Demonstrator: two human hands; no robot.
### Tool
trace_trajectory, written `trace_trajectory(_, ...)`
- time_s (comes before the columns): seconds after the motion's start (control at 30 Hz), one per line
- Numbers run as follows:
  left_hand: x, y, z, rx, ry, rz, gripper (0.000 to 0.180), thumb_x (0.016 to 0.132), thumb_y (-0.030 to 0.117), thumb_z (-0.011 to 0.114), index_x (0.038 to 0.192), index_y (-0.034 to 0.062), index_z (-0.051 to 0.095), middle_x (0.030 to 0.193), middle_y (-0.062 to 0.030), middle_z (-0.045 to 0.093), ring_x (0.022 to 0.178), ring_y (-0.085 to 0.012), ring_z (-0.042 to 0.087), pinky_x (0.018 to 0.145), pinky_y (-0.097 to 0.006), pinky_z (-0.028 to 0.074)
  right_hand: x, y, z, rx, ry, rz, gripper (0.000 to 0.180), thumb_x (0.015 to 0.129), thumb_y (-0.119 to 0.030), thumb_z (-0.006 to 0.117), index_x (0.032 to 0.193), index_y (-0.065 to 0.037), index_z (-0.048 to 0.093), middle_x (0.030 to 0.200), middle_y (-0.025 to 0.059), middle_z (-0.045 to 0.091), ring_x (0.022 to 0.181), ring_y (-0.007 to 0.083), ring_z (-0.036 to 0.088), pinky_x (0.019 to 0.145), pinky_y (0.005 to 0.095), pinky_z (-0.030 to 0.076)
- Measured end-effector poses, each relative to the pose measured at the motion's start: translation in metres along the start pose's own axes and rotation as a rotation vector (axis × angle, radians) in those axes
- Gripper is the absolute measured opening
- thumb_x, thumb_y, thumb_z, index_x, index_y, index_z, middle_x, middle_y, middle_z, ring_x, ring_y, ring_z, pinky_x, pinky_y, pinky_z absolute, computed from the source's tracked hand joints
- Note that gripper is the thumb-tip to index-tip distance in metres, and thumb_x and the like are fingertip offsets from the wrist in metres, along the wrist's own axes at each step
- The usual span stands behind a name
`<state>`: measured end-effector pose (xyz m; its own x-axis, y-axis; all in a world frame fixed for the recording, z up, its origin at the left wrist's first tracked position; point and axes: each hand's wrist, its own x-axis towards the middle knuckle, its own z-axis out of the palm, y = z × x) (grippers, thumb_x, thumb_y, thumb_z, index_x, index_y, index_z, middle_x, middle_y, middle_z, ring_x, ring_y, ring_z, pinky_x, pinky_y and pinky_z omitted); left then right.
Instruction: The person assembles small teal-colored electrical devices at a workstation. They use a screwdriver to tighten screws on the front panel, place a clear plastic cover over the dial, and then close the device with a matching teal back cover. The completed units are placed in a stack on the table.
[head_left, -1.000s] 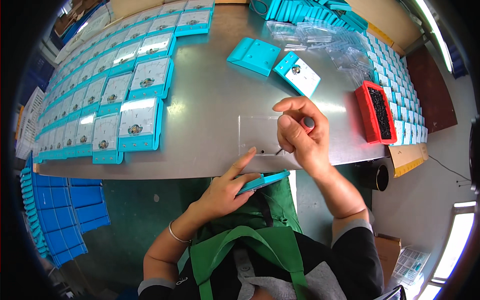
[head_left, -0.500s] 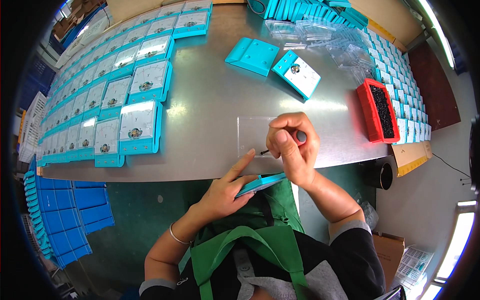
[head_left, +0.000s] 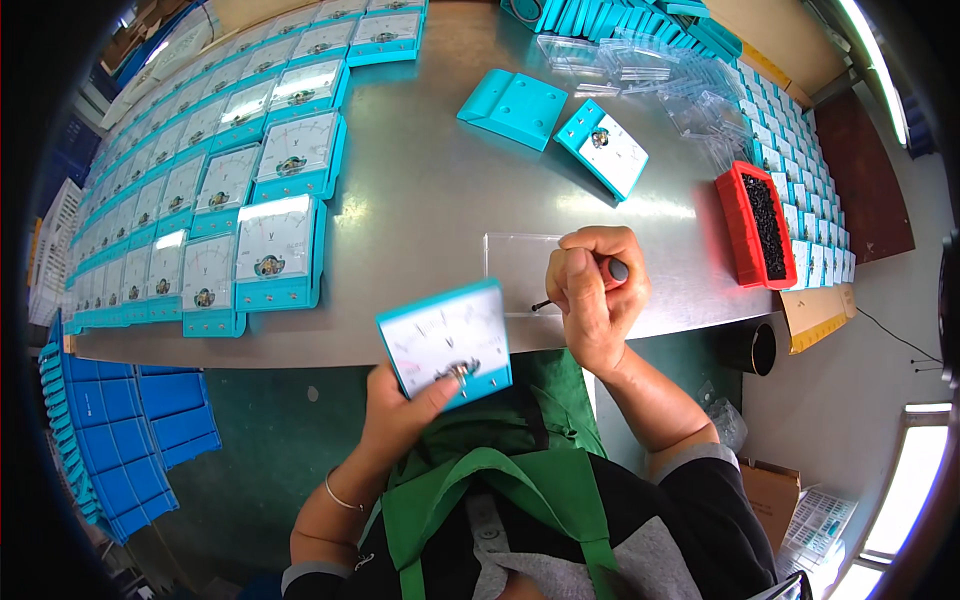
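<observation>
My left hand (head_left: 392,418) grips a panel meter (head_left: 440,335) with a teal base and a white dial, its thumb over the metal movement at the lower edge. The dial faces up, tilted, just over the table's front edge. Closed around a screwdriver (head_left: 616,270) with a red and grey handle, my right hand (head_left: 598,305) is to the right of the meter. A dark tip (head_left: 541,305) pokes out on the hand's left side; whether a screw sits on it I cannot tell. Partly beneath this hand lies a clear plastic cover (head_left: 508,262) on the table.
Rows of teal meters (head_left: 275,240) fill the table's left side. Farther back lie a teal base (head_left: 512,108) and another open meter (head_left: 605,150). Clear covers (head_left: 690,105) are heaped at the back right, near a red bin (head_left: 742,235) of small black parts. More meters (head_left: 815,225) stand beyond.
My left hand has left the clear cover and raised the meter, turning its dial up. The right hand with the screwdriver has shifted slightly right.
</observation>
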<state>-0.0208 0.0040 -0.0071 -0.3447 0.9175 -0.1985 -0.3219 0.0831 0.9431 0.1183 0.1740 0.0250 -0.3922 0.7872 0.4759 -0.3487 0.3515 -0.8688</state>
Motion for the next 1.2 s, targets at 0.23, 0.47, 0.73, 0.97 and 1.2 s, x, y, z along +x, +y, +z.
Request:
trace_trajectory(0.23, 0.017, 0.001, -0.002, -0.319, 0.021, 0.050, 0.042, 0.081, 0.003, 0.067, 0.119, -0.0029, 0.048, 0.111, -0.0111, 0.060, 0.100, -0.0183, 0.059, 0.088, -0.035, 0.049, 0.008, -0.026, -0.005, 0.107, -0.077, 0.034, 0.012, 0.093, -0.008, 0.056, 0.101, 0.001, 0.055, 0.072, 0.0024, 0.055, 0.057, 0.0054, 0.045, 0.052, 0.0203, 0.039)
trace_trajectory(0.47, 0.012, 0.013, 0.000, -0.347, -0.071, -0.049, 0.045, 0.081, 0.000, 0.066, 0.122, -0.0035, 0.048, 0.113, -0.0119, 0.060, 0.104, -0.0196, 0.059, 0.093, -0.036, 0.047, 0.013, -0.014, -0.061, -1.018, -0.708, -0.140, 0.049, 0.070, -0.010, 0.075, 0.117, -0.010, 0.063, 0.125, 0.0191, 0.051, 0.070, 0.0213, 0.057, 0.069, 0.0298, 0.051)
trace_trajectory(0.73, 0.019, 0.004, 0.010, -0.475, -0.144, -0.127, 0.039, 0.093, 0.018, 0.054, 0.126, -0.0027, 0.045, 0.114, -0.0143, 0.060, 0.102, -0.0230, 0.062, 0.084, -0.039, 0.053, 0.011, -0.040, -0.054, -0.548, -0.636, 0.167, 0.055, 0.065, -0.017, 0.082, 0.116, -0.007, 0.065, 0.126, 0.0214, 0.049, 0.077, 0.0196, 0.058, 0.066, 0.0285, 0.049)
trace_trajectory(0.97, 0.030, -0.007, 0.013, -0.764, -0.284, -0.246, 0.052, 0.101, 0.043, 0.026, 0.132, 0.0027, 0.040, 0.117, -0.0169, 0.059, 0.096, -0.0273, 0.065, 0.071, -0.041, 0.059, 0.009, -0.030, -0.037, -0.504, -0.718, 0.186, 0.051, 0.064, -0.017, 0.082, 0.112, -0.009, 0.067, 0.126, 0.0210, 0.048, 0.085, 0.0254, 0.061, 0.072, 0.0334, 0.054)
trace_trajectory(1.2, 0.027, -0.012, 0.007, -0.729, -0.292, -0.244, 0.053, 0.101, 0.043, 0.025, 0.134, 0.0042, 0.038, 0.118, -0.0169, 0.059, 0.097, -0.0268, 0.065, 0.069, -0.039, 0.060, 0.005, -0.020, -0.036, -0.493, -0.737, 0.191, 0.050, 0.066, -0.018, 0.081, 0.113, -0.008, 0.067, 0.125, 0.0212, 0.048, 0.084, 0.0248, 0.061, 0.072, 0.0333, 0.053)
